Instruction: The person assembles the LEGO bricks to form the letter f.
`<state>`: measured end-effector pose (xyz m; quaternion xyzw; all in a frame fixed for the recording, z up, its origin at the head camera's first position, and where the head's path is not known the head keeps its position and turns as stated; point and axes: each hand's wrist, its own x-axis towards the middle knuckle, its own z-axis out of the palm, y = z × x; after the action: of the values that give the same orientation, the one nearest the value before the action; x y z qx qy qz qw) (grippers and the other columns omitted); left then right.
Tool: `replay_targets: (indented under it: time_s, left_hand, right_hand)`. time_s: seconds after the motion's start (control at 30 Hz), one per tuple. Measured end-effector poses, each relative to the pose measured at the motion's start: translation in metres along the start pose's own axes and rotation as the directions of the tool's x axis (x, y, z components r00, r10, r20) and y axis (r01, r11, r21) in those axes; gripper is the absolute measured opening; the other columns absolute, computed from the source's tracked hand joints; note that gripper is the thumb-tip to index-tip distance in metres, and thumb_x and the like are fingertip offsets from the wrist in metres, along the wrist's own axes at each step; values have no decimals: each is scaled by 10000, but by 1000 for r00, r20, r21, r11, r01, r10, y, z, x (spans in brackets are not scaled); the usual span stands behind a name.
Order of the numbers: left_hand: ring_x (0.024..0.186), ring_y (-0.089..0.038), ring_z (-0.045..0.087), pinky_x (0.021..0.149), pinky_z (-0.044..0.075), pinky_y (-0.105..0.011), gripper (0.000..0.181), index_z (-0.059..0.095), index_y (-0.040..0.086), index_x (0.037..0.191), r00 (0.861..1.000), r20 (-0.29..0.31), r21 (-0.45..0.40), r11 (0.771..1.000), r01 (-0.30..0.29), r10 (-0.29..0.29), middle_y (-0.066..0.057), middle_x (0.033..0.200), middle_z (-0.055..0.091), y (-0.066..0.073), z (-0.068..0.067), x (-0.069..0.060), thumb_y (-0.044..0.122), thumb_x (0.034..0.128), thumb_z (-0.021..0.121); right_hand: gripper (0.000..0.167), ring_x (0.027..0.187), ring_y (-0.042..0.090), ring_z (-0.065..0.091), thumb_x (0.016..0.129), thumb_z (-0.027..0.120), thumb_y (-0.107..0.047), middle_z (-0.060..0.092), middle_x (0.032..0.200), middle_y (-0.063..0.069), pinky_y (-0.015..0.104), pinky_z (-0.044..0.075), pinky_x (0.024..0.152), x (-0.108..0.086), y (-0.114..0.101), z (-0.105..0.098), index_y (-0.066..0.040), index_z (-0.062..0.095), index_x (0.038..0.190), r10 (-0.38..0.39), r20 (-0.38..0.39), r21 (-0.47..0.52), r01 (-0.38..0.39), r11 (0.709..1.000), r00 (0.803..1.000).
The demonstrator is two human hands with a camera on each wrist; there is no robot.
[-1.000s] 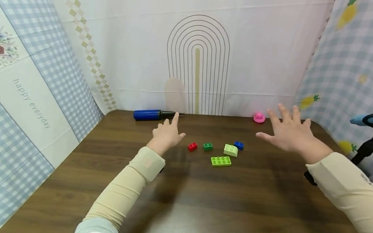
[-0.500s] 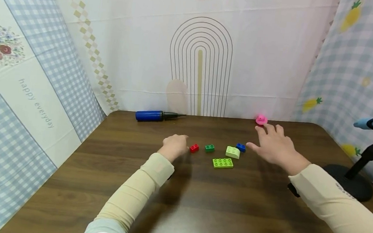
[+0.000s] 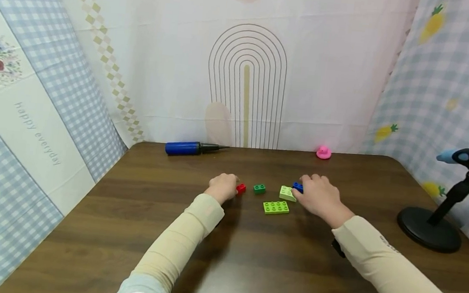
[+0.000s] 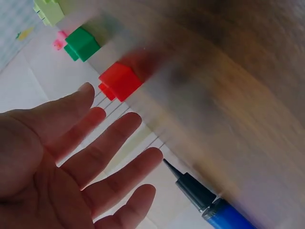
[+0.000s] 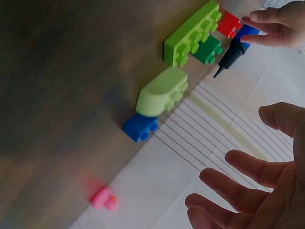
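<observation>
My left hand (image 3: 221, 188) hovers just left of a small red toy brick (image 3: 241, 189). In the left wrist view, its thumb and loosely bent fingers stand apart, with nothing between them and a gap to the red brick (image 4: 120, 81). On the other side, my right hand (image 3: 318, 194) is over the right end of a blue brick (image 3: 298, 186), partly hiding it. The right wrist view has those fingers spread and separate from the blue brick (image 5: 139, 127). Between the hands lie a dark green brick (image 3: 259, 188), a pale green curved brick (image 3: 286, 193) and a lime eight-stud brick (image 3: 276, 208).
A blue hand pump (image 3: 184, 148) with a black nozzle lies at the table's back edge. Further right along that edge sits a pink toy duck (image 3: 323, 152). A black stand (image 3: 430, 229) holding a light-blue object is at the right. Patterned cloths hang around the brown table (image 3: 249, 269).
My left hand has come down from near the pump's nozzle to beside the red brick. My right hand has lowered and moved left to the blue brick. The bricks stay put.
</observation>
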<state>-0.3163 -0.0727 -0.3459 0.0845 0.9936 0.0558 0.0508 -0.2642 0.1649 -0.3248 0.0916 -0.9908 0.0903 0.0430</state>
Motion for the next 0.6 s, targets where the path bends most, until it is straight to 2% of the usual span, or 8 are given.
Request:
replay_targets:
  time_s: [0.2, 0.37, 0.47, 0.6]
  left_hand:
    - [1001, -217, 506, 604, 431, -370, 418, 538, 259, 1201, 999, 7, -16, 999, -38, 38, -47, 1138, 552, 3, 5, 7, 83, 822, 534]
    - [1042, -228, 483, 602, 432, -353, 479, 505, 258, 1232, 997, 54, -6, 999, -46, 47, -81, 1161, 531, 8, 7, 10, 22, 815, 522]
    - [964, -208, 517, 580, 429, -350, 350, 597, 220, 1112, 998, 48, 21, 999, -32, 31, -79, 1074, 569, 9, 8, 11, 45, 815, 533]
    - [815, -182, 543, 535, 428, -356, 63, 637, 136, 815, 999, 18, 51, 998, -39, 38, -67, 915, 597, 11, 9, 10, 96, 782, 602]
  right_hand:
    - [468, 853, 298, 486, 843, 520, -375, 525, 987, 173, 447, 420, 577, 6, -7, 14, 11, 512, 1108, 16, 26, 24, -17, 1000, 1000]
    - [451, 861, 300, 503, 840, 526, -363, 544, 1004, 169, 447, 421, 580, 12, -12, 21, 6, 524, 1101, 15, 35, 28, -16, 999, 999]
    - [426, 860, 301, 513, 836, 535, -358, 558, 975, 155, 453, 421, 589, 17, -15, 22, -3, 540, 1072, 2, 24, 28, -3, 1000, 1000]
    - [365, 844, 297, 528, 834, 549, -344, 568, 920, 124, 446, 422, 581, 22, -20, 22, -21, 560, 1004, -8, 16, 35, 7, 999, 1000]
